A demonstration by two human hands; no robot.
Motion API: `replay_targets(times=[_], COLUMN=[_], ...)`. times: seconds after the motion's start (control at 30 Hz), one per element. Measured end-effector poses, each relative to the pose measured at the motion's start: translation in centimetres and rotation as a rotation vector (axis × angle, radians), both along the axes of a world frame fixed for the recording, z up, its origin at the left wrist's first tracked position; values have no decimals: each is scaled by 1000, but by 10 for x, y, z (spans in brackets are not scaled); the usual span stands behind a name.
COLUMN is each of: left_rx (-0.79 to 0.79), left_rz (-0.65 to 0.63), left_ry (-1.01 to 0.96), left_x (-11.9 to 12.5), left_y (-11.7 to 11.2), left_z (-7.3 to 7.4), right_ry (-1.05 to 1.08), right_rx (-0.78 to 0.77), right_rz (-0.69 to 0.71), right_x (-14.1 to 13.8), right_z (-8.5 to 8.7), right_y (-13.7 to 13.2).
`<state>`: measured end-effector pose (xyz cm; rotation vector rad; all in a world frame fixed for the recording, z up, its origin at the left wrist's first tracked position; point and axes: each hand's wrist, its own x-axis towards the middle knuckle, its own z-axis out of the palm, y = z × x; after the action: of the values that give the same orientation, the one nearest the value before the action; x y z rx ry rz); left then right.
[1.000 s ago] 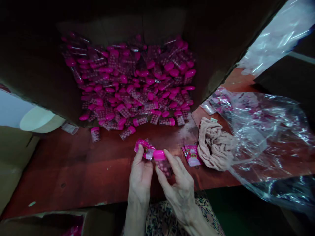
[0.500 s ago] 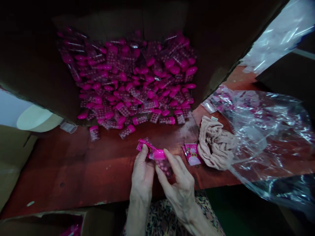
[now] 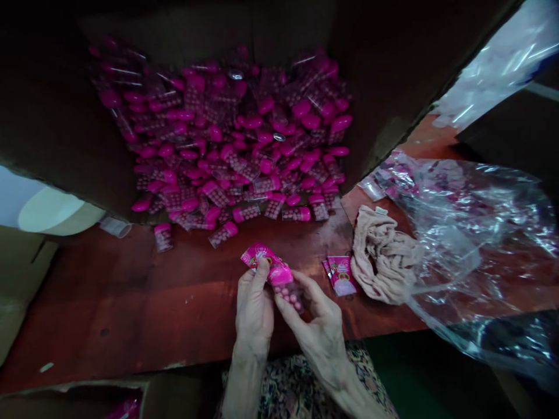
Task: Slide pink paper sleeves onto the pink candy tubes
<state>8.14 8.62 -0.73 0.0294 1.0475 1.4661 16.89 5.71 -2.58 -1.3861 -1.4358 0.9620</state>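
Note:
Between the thumb and fingers of my left hand [image 3: 253, 305] is a pink printed wrapper [image 3: 257, 253], pinched and angled toward the right. My right hand [image 3: 317, 320] grips a small clear candy bottle [image 3: 289, 295] with pink balls inside. The wrapper's right end meets the bottle's pink cap [image 3: 280, 274]; whether it covers the cap I cannot tell. Two or so flat pink packets [image 3: 342, 274] lie on the table to the right of my hands. Just beyond my hands, a few filled candy bottles [image 3: 223, 234] rest on the wood.
A large cardboard box [image 3: 384, 110] on its side holds a heap of pink-capped bottles [image 3: 244, 157]. To the right are a beige cloth [image 3: 384, 256] and a clear plastic bag [image 3: 489, 244]. A white bowl [image 3: 56, 212] stands left; an open carton [image 3: 148, 401] sits below the table edge [image 3: 174, 366].
My left hand has turned the wrapper so its printed face shows and laid it against the bottle's cap. My right hand keeps its grip on the bottle. The view has shifted slightly.

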Motion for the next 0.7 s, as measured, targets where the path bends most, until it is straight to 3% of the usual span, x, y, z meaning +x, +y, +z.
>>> replay_targets(times=[0.17,0.3,0.53,0.6,0.7], left_rx=[64,117,104,75,32], left_rz=[-45,-85,-238,-245,-192], left_ry=[62,64,-33,-27,39], left_x=[-2,-3,-4,-1,4], left_y=[-2,-4,-3,-3,-5], left_z=[0,2,3,2,0], right_ry=[-16,-2,320,320,160], right_rx=[-18,-97,-322,-317,-191], right_rz=[13,118,228,216,164], right_x=[2,8,15,15,14], right_z=[0,7,13,10,8], right_y=[0,3,6,5,2])
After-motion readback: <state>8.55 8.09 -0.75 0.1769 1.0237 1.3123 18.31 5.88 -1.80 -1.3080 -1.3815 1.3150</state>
